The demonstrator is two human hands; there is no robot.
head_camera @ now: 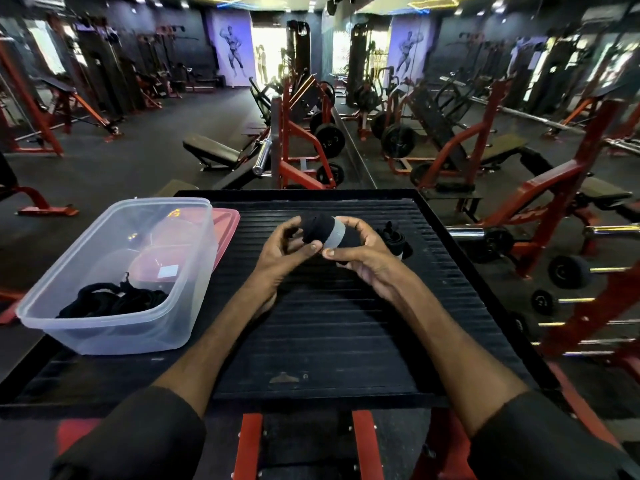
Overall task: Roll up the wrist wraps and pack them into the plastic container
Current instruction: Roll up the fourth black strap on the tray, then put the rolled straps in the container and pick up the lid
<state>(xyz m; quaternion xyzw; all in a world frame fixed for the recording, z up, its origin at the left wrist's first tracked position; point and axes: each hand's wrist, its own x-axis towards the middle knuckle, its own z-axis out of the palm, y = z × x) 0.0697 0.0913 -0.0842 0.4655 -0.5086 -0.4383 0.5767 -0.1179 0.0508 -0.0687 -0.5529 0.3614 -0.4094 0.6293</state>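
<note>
A rolled black wrist wrap with a grey band is held between both hands above the black ribbed platform. My left hand grips its left end, thumb on the front. My right hand cups the right end, thumb by the grey band. Another black wrist wrap lies on the platform just right of my right hand. The clear plastic container stands at the left, with black wraps in its near corner.
A red lid lies under and behind the container. The platform's left edge is close to the container. Red and black gym machines, benches and weight plates fill the floor beyond and to the right.
</note>
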